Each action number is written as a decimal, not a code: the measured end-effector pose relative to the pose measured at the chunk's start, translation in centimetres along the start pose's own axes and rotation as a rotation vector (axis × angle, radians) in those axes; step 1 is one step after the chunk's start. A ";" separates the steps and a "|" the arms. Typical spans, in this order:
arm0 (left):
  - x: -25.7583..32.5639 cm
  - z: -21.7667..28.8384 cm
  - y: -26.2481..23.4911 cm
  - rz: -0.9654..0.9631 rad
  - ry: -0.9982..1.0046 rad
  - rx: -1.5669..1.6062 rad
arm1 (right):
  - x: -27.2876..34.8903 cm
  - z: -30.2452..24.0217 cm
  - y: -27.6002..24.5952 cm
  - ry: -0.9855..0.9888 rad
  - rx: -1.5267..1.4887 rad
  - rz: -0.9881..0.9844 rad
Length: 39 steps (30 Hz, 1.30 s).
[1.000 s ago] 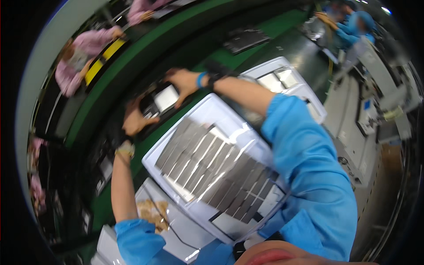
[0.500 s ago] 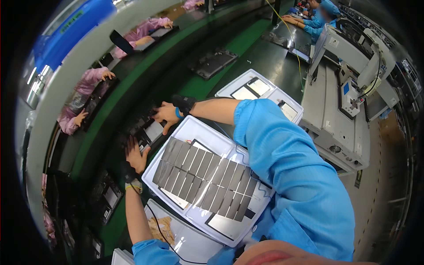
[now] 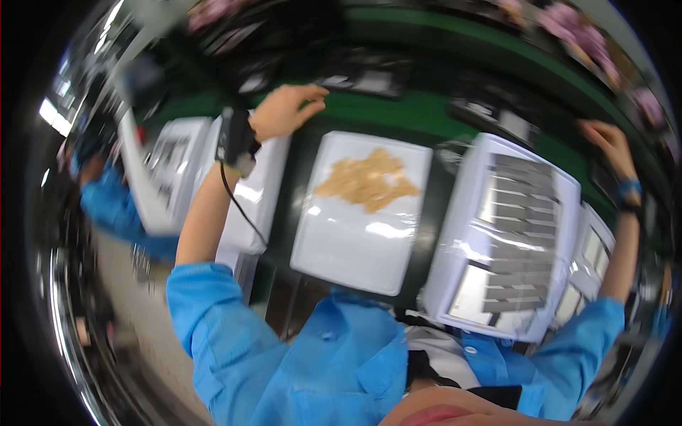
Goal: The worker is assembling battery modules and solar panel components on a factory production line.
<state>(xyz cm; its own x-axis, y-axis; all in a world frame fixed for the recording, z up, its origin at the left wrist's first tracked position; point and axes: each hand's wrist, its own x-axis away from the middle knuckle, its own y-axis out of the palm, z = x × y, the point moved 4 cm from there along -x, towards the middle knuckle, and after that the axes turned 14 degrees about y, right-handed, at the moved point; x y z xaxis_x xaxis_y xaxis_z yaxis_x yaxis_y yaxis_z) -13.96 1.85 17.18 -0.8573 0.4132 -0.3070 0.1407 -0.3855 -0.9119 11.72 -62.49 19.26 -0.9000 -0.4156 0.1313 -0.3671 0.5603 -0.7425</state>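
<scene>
My left hand (image 3: 288,112) hovers at the near edge of the green conveyor belt, fingers forward and thumb apart, with nothing seen in it. Just beyond it lies a dark flat device casing (image 3: 369,73) with a pale part inside. My right hand (image 3: 609,148) reaches over the belt at the far right, its fingers stretched out and slightly blurred. Left of that hand sits another dark casing (image 3: 495,108) with silvery parts. A white tray (image 3: 455,263) holding rows of grey strips on clear film stands between my arms, nearer the right one.
A white tray (image 3: 348,248) with tan scraps (image 3: 369,179) stands in front of me. More white trays (image 3: 259,188) flank my left forearm, and one (image 3: 595,245) is beside my right forearm. A person in blue (image 3: 117,206) is at far left; pink sleeves (image 3: 579,32) show across the belt.
The view has swung to the left. Both hands have left the casing they were touching together and are now wide apart, left hand to the left, right hand to the right.
</scene>
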 end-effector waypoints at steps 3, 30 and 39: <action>13.0 -4.1 -7.6 -0.138 -0.326 -0.099 | 5.3 -6.5 -1.3 -0.093 0.101 -0.001; 63.8 11.9 -12.9 1.397 -1.081 -0.373 | 13.2 -30.0 21.5 -0.612 0.211 -0.489; 81.6 11.3 12.4 0.938 -1.926 -0.566 | 10.9 -29.0 23.2 -0.592 0.210 -0.504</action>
<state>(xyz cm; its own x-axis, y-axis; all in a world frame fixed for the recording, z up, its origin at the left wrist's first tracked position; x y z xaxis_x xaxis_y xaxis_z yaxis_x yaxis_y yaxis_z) -87.73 21.45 -16.13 0.2655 -0.9029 -0.3381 0.4634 0.4271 -0.7764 -13.42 -33.27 22.55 -0.3424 -0.9262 0.1576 -0.5916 0.0822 -0.8020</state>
